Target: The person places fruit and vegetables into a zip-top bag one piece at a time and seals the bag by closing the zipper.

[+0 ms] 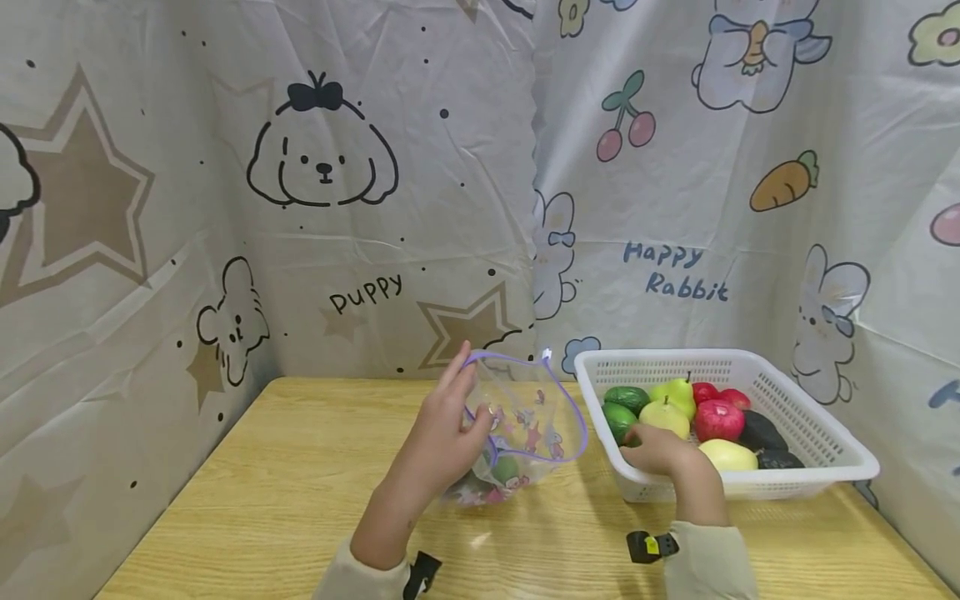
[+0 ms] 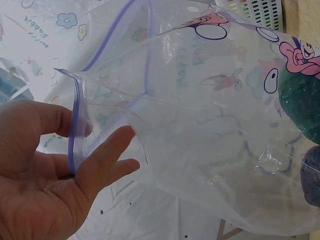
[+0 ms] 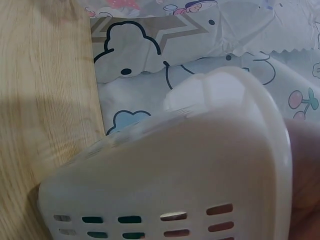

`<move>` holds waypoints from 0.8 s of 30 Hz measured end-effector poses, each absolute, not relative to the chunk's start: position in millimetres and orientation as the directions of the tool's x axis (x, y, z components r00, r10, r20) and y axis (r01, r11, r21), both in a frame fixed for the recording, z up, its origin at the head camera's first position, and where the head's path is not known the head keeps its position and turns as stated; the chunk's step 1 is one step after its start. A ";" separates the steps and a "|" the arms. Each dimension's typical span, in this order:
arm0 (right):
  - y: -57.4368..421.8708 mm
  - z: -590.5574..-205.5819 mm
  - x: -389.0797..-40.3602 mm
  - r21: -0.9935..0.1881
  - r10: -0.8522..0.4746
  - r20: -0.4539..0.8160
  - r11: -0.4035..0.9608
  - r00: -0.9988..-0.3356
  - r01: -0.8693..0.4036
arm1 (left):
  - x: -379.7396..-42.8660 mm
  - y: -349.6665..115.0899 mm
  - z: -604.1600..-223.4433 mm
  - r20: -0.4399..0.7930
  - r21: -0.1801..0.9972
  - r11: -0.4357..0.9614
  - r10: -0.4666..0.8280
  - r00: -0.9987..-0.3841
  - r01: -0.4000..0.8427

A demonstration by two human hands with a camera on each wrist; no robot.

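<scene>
My left hand (image 1: 446,429) grips the purple zip edge of a clear zip bag (image 1: 532,437) printed with pink cartoon figures. In the left wrist view, the thumb and fingers lie on both sides of that edge (image 2: 76,120), and the bag's mouth gapes. Inside the bag lie a round green item (image 2: 302,105) and a dark purplish one (image 2: 311,175). My right hand (image 1: 660,452) reaches over the near rim of a white basket (image 1: 832,454), fingers bent down beside a green fruit (image 1: 619,421). Its fingertips are hidden, so I cannot tell whether they hold anything.
Also in the basket are another green fruit (image 1: 627,398), pears (image 1: 664,418), a red fruit (image 1: 720,420), a pale yellow fruit (image 1: 727,455) and dark items (image 1: 761,433). The wooden table (image 1: 300,483) meets patterned cloth walls (image 1: 465,208) at its back and sides.
</scene>
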State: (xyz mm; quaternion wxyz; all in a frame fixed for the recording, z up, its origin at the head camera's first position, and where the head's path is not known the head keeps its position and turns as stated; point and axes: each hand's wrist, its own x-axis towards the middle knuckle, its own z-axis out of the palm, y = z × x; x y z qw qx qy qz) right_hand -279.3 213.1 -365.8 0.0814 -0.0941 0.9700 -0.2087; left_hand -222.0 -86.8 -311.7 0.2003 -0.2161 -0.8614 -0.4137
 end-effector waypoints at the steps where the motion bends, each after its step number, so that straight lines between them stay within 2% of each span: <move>1: 213.4 -365.7 -279.3 -0.422 -0.217 -0.115 0.894 -0.970 -0.150 | -221.9 -86.7 -311.7 0.524 0.626 0.563 0.207 -0.826 0.539; 24: 213.3 -366.0 -280.1 -0.414 -0.226 -0.136 0.898 -0.965 -0.152 | -222.8 -83.8 -313.5 0.543 0.613 0.560 0.213 -0.812 0.557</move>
